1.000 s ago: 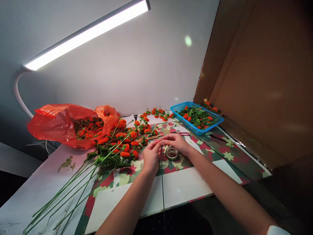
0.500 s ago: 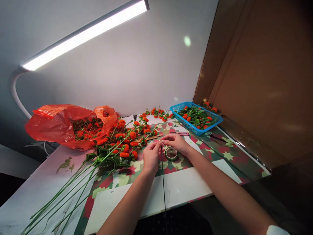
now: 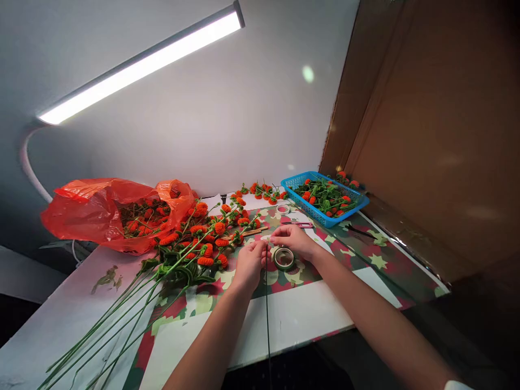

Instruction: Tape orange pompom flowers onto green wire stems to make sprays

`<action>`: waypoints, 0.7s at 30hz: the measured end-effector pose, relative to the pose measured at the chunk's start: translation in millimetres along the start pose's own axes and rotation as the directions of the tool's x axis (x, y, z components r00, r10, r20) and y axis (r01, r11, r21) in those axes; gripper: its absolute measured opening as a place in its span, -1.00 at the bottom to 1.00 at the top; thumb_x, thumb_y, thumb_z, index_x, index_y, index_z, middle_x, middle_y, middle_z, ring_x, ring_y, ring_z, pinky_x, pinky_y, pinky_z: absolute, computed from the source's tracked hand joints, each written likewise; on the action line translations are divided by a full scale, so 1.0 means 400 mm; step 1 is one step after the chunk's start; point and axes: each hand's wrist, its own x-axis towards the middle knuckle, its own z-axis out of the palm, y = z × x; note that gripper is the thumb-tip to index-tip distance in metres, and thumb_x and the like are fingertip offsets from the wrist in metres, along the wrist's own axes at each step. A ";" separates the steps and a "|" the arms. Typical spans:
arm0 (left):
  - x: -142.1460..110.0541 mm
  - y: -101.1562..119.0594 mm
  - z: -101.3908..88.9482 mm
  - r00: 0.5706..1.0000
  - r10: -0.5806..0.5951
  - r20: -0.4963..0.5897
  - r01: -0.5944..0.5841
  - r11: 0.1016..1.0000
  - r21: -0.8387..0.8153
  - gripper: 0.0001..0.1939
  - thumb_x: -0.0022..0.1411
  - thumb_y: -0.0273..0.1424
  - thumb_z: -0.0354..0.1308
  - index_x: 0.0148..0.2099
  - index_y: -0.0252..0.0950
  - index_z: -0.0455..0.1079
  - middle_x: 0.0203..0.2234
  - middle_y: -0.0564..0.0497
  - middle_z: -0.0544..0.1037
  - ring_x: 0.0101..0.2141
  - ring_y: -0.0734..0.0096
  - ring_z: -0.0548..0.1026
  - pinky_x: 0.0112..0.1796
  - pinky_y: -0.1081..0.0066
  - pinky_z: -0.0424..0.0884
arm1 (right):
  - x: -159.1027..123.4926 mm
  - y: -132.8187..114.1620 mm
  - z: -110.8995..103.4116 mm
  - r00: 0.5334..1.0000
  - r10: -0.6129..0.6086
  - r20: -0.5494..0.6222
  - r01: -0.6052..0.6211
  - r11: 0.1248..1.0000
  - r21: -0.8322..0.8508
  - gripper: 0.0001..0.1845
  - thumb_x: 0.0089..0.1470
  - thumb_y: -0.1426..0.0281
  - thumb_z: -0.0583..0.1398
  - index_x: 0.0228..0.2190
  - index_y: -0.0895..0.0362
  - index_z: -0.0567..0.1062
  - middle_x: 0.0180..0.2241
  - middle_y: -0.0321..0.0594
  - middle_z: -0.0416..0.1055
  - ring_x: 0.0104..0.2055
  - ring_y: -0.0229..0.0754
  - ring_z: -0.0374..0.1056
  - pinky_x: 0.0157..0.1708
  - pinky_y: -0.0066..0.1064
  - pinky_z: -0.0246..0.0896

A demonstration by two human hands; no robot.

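Note:
In a pinch between thumb and fingertips, my left hand (image 3: pixel 250 264) holds the top of a thin dark green stem wire (image 3: pixel 267 314), which hangs straight down past the table's front edge. Just to its right, the fingertips of my right hand (image 3: pixel 294 240) are pressed together by the stem's top; whatever they hold is too small to make out. Below my right hand lies a roll of green tape (image 3: pixel 284 267). Left of my hands is a pile of orange fuzzy flowers (image 3: pixel 206 250) on long green stems (image 3: pixel 117 319).
A red plastic bag (image 3: pixel 89 216) of flowers stands at the left under a lit lamp (image 3: pixel 142 65). At the back right sits a blue basket (image 3: pixel 331 221) of flowers and greenery. Wooden sticks (image 3: pixel 255 232), a pink-handled tool (image 3: pixel 303 224) and a white tape roll (image 3: pixel 283 209) lie behind my hands.
My right fingertips have drawn slightly apart from my left ones at the stem's top. The whole view has shifted a little; the left hand keeps its pinch on the stem.

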 end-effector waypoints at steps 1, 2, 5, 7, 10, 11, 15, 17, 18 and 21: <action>-0.001 0.001 0.001 1.000 -0.011 0.006 0.011 1.000 -0.003 -0.82 -0.18 -0.44 0.28 -0.55 -0.41 0.32 -0.73 0.13 0.35 -0.72 0.70 0.26 -0.67 0.65 0.18 | -0.001 -0.001 -0.001 1.000 -0.002 -0.004 0.002 1.000 -0.009 -0.77 -0.28 0.31 0.33 -0.55 0.22 0.49 -0.60 -0.32 0.38 -0.54 -0.34 0.23 -0.52 -0.48 0.07; -0.001 0.002 0.001 1.000 -0.023 0.016 0.023 1.000 -0.007 -0.83 -0.16 -0.45 0.27 -0.55 -0.40 0.32 -0.73 0.13 0.34 -0.72 0.71 0.25 -0.67 0.65 0.17 | -0.002 -0.003 -0.001 1.000 -0.002 -0.004 0.002 1.000 -0.013 -0.77 -0.27 0.31 0.33 -0.55 0.22 0.49 -0.60 -0.32 0.38 -0.54 -0.34 0.22 -0.52 -0.48 0.07; 0.000 0.008 -0.003 0.995 -0.081 0.064 0.083 0.996 -0.029 -0.88 -0.09 -0.50 0.25 -0.51 -0.41 0.34 -0.70 0.11 0.37 -0.70 0.70 0.28 -0.64 0.65 0.22 | -0.006 -0.009 -0.007 0.998 0.019 0.058 -0.021 0.999 0.026 -0.74 -0.27 0.33 0.33 -0.46 0.21 0.53 -0.56 -0.30 0.41 -0.50 -0.31 0.26 -0.48 -0.46 0.10; 0.001 0.012 -0.010 0.986 -0.132 0.106 0.137 0.990 -0.042 -0.91 -0.05 -0.52 0.23 -0.47 -0.42 0.36 -0.66 0.08 0.40 -0.67 0.68 0.33 -0.61 0.64 0.28 | -0.007 -0.012 -0.012 0.988 0.035 0.150 -0.047 0.996 0.074 -0.68 -0.25 0.32 0.32 -0.36 0.19 0.55 -0.51 -0.28 0.45 -0.46 -0.28 0.30 -0.43 -0.44 0.13; 0.002 0.018 -0.018 0.964 -0.207 0.168 0.220 0.974 -0.061 -0.95 0.03 -0.53 0.18 -0.43 -0.43 0.36 -0.63 0.06 0.41 -0.65 0.65 0.36 -0.59 0.62 0.32 | -0.002 -0.007 -0.018 0.981 0.008 0.196 -0.030 0.994 0.107 -0.71 -0.24 0.31 0.32 -0.40 0.20 0.56 -0.50 -0.27 0.46 -0.45 -0.29 0.30 -0.42 -0.44 0.12; 0.002 0.020 -0.020 0.956 -0.226 0.184 0.242 0.968 -0.070 -0.95 0.06 -0.53 0.16 -0.43 -0.42 0.36 -0.62 0.06 0.41 -0.64 0.65 0.36 -0.59 0.62 0.33 | 0.001 -0.003 -0.019 0.984 -0.006 0.179 -0.013 0.994 0.108 -0.73 -0.25 0.31 0.32 -0.43 0.21 0.55 -0.52 -0.28 0.45 -0.47 -0.30 0.29 -0.43 -0.44 0.11; -0.002 0.025 -0.018 0.939 -0.266 0.220 0.293 0.951 -0.102 -0.91 0.14 -0.54 0.10 -0.43 -0.42 0.35 -0.62 0.07 0.41 -0.65 0.67 0.36 -0.59 0.64 0.34 | 0.008 0.010 -0.015 0.989 -0.038 0.142 0.019 0.990 0.139 -0.75 -0.25 0.30 0.33 -0.48 0.21 0.52 -0.57 -0.33 0.40 -0.52 -0.33 0.25 -0.47 -0.46 0.07; -0.005 0.028 -0.014 0.933 -0.281 0.224 0.314 0.941 -0.126 -0.88 0.15 -0.54 0.08 -0.43 -0.42 0.35 -0.63 0.07 0.41 -0.66 0.68 0.35 -0.59 0.64 0.34 | 0.007 0.011 -0.011 0.986 -0.052 0.160 0.025 0.986 0.167 -0.74 -0.24 0.28 0.33 -0.49 0.21 0.50 -0.58 -0.34 0.39 -0.52 -0.33 0.25 -0.47 -0.46 0.07; -0.007 0.029 -0.012 0.930 -0.290 0.225 0.325 0.935 -0.139 -0.88 0.16 -0.55 0.08 -0.44 -0.42 0.35 -0.63 0.07 0.41 -0.66 0.68 0.35 -0.59 0.65 0.34 | 0.006 0.011 -0.009 0.984 -0.057 0.172 0.025 0.983 0.181 -0.73 -0.23 0.27 0.33 -0.49 0.20 0.49 -0.57 -0.34 0.39 -0.51 -0.33 0.26 -0.47 -0.46 0.08; -0.009 0.029 -0.010 0.935 -0.289 0.205 0.321 0.937 -0.140 -0.89 0.12 -0.54 0.12 -0.45 -0.42 0.37 -0.63 0.05 0.44 -0.65 0.66 0.38 -0.58 0.63 0.36 | 0.003 0.009 -0.003 0.981 -0.058 0.186 0.020 0.979 0.202 -0.70 -0.23 0.23 0.33 -0.49 0.20 0.47 -0.58 -0.34 0.38 -0.52 -0.33 0.26 -0.49 -0.47 0.07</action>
